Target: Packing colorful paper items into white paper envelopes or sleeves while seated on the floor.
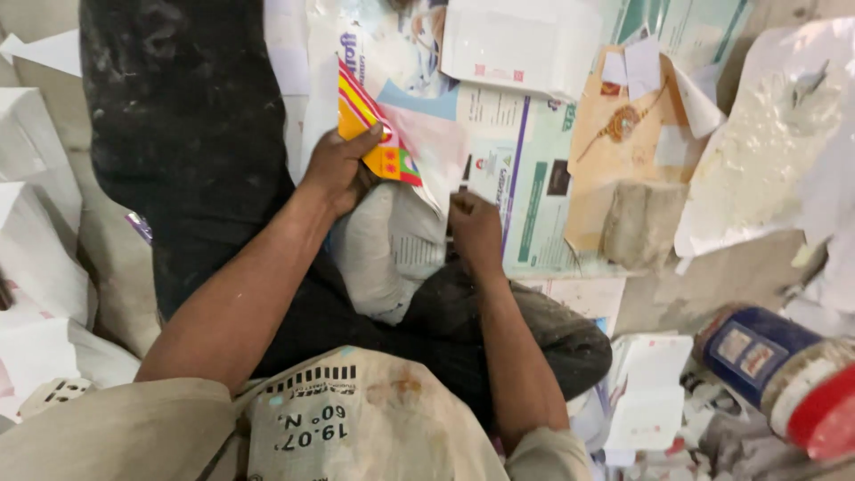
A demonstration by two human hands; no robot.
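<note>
The left hand (pixel 337 169) pinched a striped packet (pixel 374 129) at centre far; the right hand (pixel 475 230) pinched its white edge. A blue tin (pixel 766 361) lay near right, contents hidden.

Grey concrete floor (pixel 739 276) strewn with printed paper sheets (pixel 534 178), evenly lit

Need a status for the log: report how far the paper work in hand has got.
Done: several flat white folded pieces lie on the printed sheets ahead. In hand: the left hand pinches a yellow-and-red printed sheet at its edge, and the right hand touches its white underside. Left: that sheet is not yet folded flat; the glue-like tin sits unused.
</note>
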